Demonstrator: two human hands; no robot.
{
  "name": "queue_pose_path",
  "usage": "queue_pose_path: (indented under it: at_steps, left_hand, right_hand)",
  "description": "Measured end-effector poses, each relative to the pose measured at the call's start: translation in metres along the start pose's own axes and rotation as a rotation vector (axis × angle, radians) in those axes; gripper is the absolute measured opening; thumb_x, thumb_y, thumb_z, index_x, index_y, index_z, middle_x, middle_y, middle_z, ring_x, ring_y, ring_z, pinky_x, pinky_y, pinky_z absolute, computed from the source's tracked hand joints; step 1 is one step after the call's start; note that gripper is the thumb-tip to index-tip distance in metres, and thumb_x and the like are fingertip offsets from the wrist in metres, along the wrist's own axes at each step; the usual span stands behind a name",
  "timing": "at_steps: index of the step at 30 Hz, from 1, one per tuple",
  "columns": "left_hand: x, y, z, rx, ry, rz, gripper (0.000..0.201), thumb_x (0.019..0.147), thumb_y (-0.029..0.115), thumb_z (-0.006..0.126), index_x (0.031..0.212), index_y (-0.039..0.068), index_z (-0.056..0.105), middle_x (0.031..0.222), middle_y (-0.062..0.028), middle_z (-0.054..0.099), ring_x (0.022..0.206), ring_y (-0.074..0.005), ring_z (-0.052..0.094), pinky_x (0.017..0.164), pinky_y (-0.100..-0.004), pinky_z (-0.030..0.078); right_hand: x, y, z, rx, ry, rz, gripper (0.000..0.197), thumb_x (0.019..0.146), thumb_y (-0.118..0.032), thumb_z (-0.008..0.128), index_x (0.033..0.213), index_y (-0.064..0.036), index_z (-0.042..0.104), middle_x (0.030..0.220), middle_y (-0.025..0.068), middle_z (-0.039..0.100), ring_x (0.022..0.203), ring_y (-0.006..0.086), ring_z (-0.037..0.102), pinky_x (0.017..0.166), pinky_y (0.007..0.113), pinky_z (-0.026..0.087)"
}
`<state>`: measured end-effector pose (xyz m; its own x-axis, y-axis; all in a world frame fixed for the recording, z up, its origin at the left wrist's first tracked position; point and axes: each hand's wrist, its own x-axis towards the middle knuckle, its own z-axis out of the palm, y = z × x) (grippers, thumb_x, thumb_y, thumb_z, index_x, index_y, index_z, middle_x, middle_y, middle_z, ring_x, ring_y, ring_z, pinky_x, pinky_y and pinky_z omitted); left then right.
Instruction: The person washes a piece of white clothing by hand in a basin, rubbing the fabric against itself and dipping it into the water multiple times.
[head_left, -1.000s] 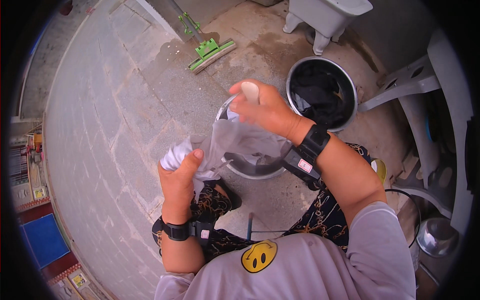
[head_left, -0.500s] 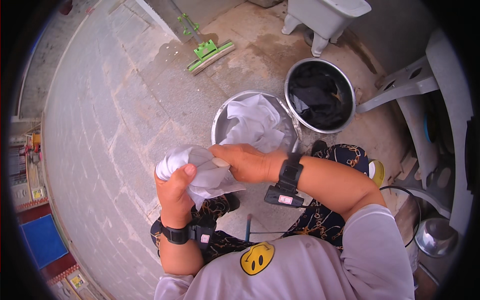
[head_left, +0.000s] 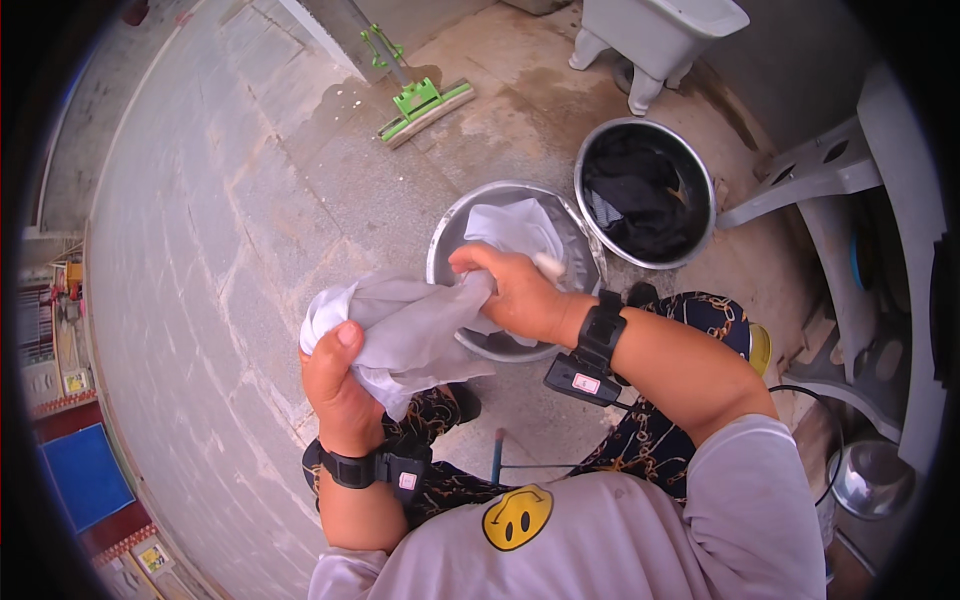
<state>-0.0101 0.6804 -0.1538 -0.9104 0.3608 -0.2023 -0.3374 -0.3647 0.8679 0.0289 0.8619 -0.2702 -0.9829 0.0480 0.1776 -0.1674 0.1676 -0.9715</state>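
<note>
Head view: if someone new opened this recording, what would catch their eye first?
Probably the white cloth near the middle, stretched between the left hand and the right hand, beside and partly in front of a metal basin. Next, the yellow smiley print on the shirt at the bottom, and the bright green mop head on the floor at the top, left of centre.

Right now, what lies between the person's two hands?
A pale cloth bridges the gap, bunched in the left hand and drawn across to the right hand, as the head view shows.
</note>
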Motion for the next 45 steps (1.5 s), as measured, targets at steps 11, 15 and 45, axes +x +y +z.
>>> queue_pose_path:
  at_steps: [11, 15, 45]
  left_hand:
    - [0.004, -0.004, 0.015, 0.019, 0.014, -0.029, 0.041, 0.076, 0.015, 0.06, 0.109, -0.008, 0.055, 0.099, -0.0194, 0.063, 0.087, -0.0267, 0.063, 0.08, -0.0352, 0.05]
    - [0.0, -0.004, 0.012, 0.162, -0.005, -0.068, 0.027, 0.076, 0.01, 0.062, 0.099, -0.003, 0.059, 0.088, -0.0096, 0.063, 0.076, -0.0156, 0.06, 0.067, -0.0279, 0.047]
    - [0.041, -0.036, -0.006, 0.217, 0.479, 0.085, 0.035, 0.088, 0.031, 0.054, 0.1, -0.001, 0.059, 0.095, -0.0108, 0.061, 0.089, -0.0196, 0.058, 0.084, -0.0324, 0.043]
  right_hand:
    - [0.003, -0.038, 0.007, -0.278, -0.073, -0.214, 0.066, 0.066, -0.006, 0.07, 0.124, -0.0014, 0.039, 0.116, 0.0224, 0.052, 0.109, 0.0399, 0.05, 0.088, 0.042, 0.042]
    - [0.007, -0.069, 0.027, 0.107, -0.151, -0.083, 0.066, 0.068, -0.01, 0.072, 0.124, -0.0012, 0.038, 0.105, 0.0214, 0.058, 0.102, 0.0398, 0.055, 0.084, 0.042, 0.045]
    - [-0.04, 0.251, -0.048, -1.01, -0.266, 0.666, 0.033, 0.081, -0.004, 0.046, 0.113, -0.0032, 0.051, 0.128, 0.0144, 0.041, 0.128, 0.0311, 0.032, 0.099, 0.046, 0.035]
